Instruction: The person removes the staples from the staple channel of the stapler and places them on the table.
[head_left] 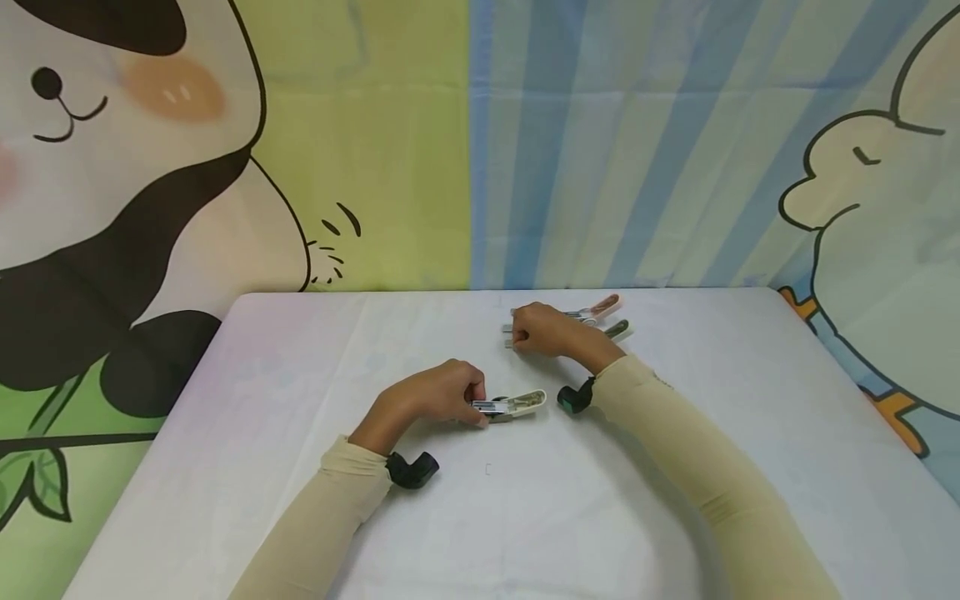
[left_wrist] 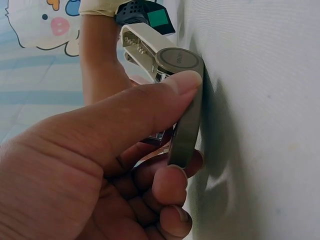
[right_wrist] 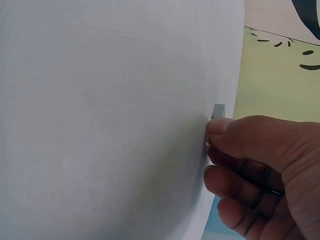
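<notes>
My left hand (head_left: 442, 393) holds a small stapler (head_left: 517, 405) low over the white table, with its cream handle toward the right. In the left wrist view the thumb presses on the stapler's grey base (left_wrist: 182, 120), fingers curled at its lower end; the cream top (left_wrist: 150, 47) stands lifted away from it. Further back, my right hand (head_left: 547, 329) pinches a small silver-grey metal bar (right_wrist: 218, 111) between thumb and fingers; most of it is hidden. Beneath and beside that hand lie a pink-handled stapler (head_left: 606, 304) and a green-handled one (head_left: 618, 329), partly covered.
A tiny loose staple-like mark (head_left: 488, 469) shows on the white tabletop (head_left: 570, 508). The table ends at the back against a printed cloth (head_left: 405, 167) with cartoon animals. Black wrist cameras (head_left: 412, 471) are strapped on both forearms.
</notes>
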